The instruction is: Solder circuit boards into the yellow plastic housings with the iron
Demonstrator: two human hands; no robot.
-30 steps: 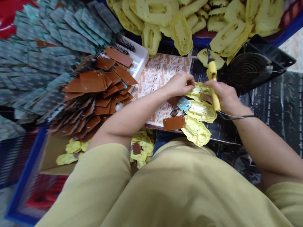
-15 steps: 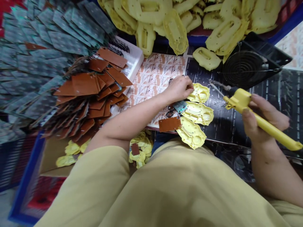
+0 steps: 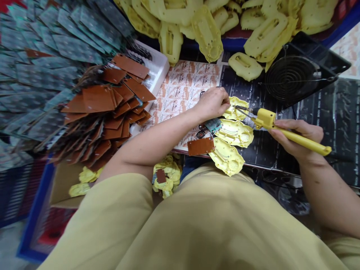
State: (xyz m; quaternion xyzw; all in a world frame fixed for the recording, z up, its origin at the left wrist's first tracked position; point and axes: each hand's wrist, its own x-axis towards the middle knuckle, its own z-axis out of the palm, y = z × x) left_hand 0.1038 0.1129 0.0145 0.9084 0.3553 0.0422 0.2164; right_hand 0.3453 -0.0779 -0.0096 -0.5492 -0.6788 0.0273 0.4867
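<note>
My right hand (image 3: 298, 138) grips a yellow soldering iron (image 3: 284, 131) by its handle, its metal tip pointing left onto the farthest of three yellow plastic shells (image 3: 239, 108). My left hand (image 3: 212, 103) is closed in a pinch at that shell's left edge, holding something too small to name. Two more yellow shells (image 3: 236, 133) (image 3: 226, 155) lie in a row toward me. Beside them lie a small green circuit board (image 3: 213, 125) and a brown board (image 3: 200, 146).
A fanned heap of brown boards (image 3: 112, 108) and green boards (image 3: 56, 48) fills the left. Yellow casings (image 3: 225, 22) pile at the back. A black fan (image 3: 292, 78) sits at the right. A box below holds yellow parts (image 3: 165, 176).
My right hand swung the soldering iron away to the right, then brought it back left so its tip rests on the far shell. My left hand stayed at the shell.
</note>
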